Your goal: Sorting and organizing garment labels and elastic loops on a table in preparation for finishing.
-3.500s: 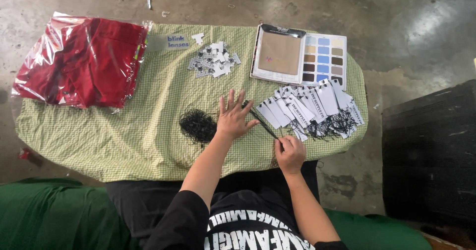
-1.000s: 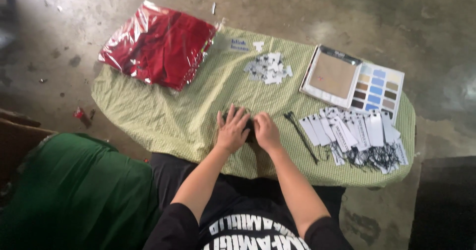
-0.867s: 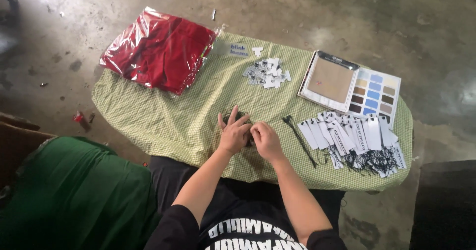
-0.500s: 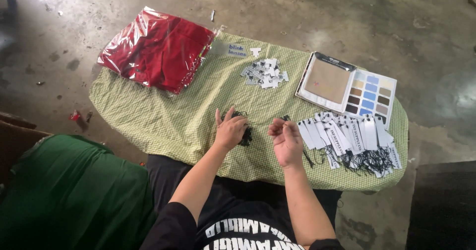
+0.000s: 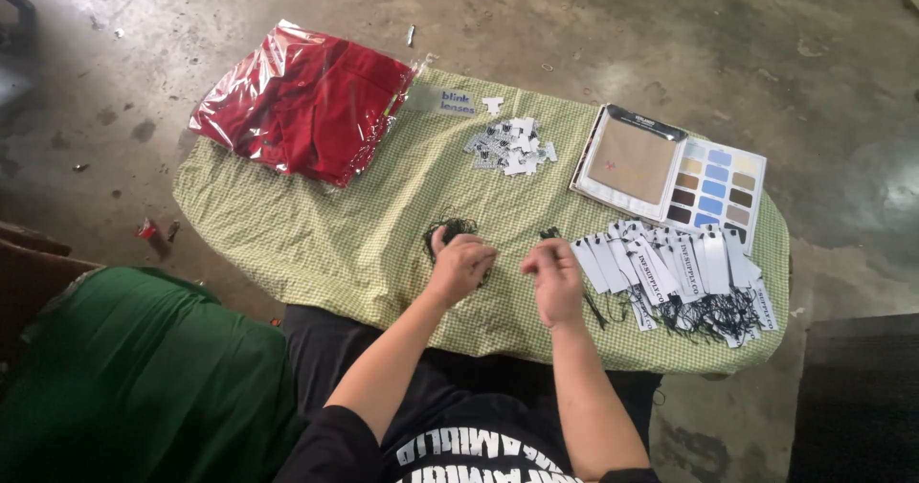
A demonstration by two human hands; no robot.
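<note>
My left hand is curled over a small bundle of black strings on the green checked tablecloth and grips them. To its right, apart from the bundle, my right hand has its fingertips pinched on a thin black string. Just beyond its fingers a small black tool is partly hidden. A fanned row of white hang tags with black strings lies right of my right hand.
At the table's far left lies a red garment in a clear plastic bag. A pile of small white tags and a small label card lie at the back. A colour swatch book is back right. Green fabric sits lower left.
My hands were together over the black strings; the right hand has since drawn away to the right while the left stays on the bundle. The view has shifted slightly.
</note>
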